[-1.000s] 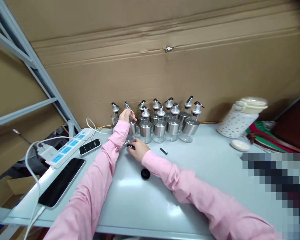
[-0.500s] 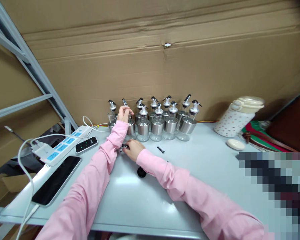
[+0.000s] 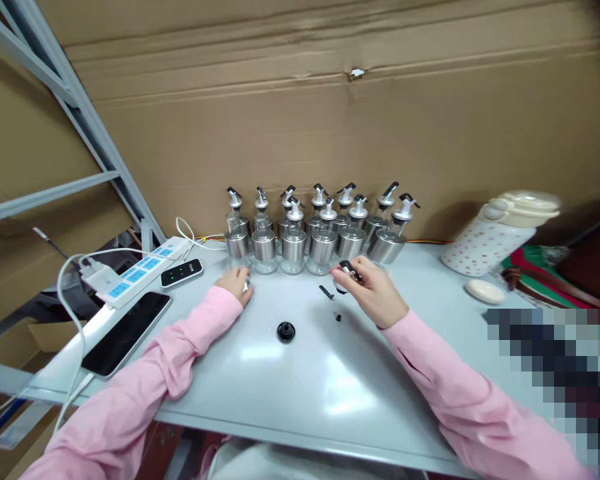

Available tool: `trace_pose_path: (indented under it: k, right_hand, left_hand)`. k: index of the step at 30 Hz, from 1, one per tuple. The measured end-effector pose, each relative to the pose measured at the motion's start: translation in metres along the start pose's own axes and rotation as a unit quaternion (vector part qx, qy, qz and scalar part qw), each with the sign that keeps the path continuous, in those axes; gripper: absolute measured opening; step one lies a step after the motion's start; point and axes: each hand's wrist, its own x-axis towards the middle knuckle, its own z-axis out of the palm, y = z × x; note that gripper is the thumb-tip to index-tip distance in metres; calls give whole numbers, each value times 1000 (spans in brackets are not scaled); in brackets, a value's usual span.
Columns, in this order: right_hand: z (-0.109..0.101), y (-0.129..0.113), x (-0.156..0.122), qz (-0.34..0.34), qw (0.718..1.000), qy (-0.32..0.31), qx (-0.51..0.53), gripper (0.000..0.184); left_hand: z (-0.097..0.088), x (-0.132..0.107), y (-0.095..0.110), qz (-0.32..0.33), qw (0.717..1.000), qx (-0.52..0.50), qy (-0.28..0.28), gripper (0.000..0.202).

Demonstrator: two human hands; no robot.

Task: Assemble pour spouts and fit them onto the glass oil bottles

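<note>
Creased cardboard (image 3: 330,133) was spread behind the grey tabletop (image 3: 260,393). With the round black stopper (image 3: 286,332) taken as the clock's centre and the cardboard as twelve, a double row of glass oil bottles (image 3: 294,250) with steel bands was ranged from eleven to about two.

Over the last half second both hands had been shifted. The left hand (image 3: 234,283), which had been raised at the bottles, had been lowered to the tabletop at ten o'clock, just in front of the row; its fingers were curled and a silvery glint was shown beside the thumb, but whether anything was gripped could not be told. The right hand (image 3: 375,293) had been swung across from the left to about two o'clock, where a black-and-silver pourer top (image 3: 351,269) was pinched between thumb and fingers, apparently clear of the tabletop.

By that swing the stopper was fully uncovered, as was a small black plug (image 3: 338,318) toward three; a black plastic strip (image 3: 326,292) was left lying near two, close to the pourer top. At eleven, two front bottles (image 3: 237,247) appeared to be without tops. Attention seemed thus to have been turned from the bottles to the pourer top and its neighbouring loose pieces. A smartphone (image 3: 127,333), at nine, was left undisturbed.
</note>
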Motion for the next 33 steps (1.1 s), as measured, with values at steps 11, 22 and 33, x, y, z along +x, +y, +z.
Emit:
trace_pose_path:
  k: [11, 22, 33]
  right_hand:
    - [14, 3, -5, 41, 992, 61, 101, 31]
    - [25, -13, -8, -55, 997, 31, 44, 23]
    - [34, -15, -20, -72, 997, -15, -28, 23]
  left_hand:
    - [41, -2, 13, 193, 953, -205, 108, 44]
    - [8, -37, 44, 247, 904, -314, 152, 20]
    - [11, -46, 61, 259, 912, -316, 32, 12]
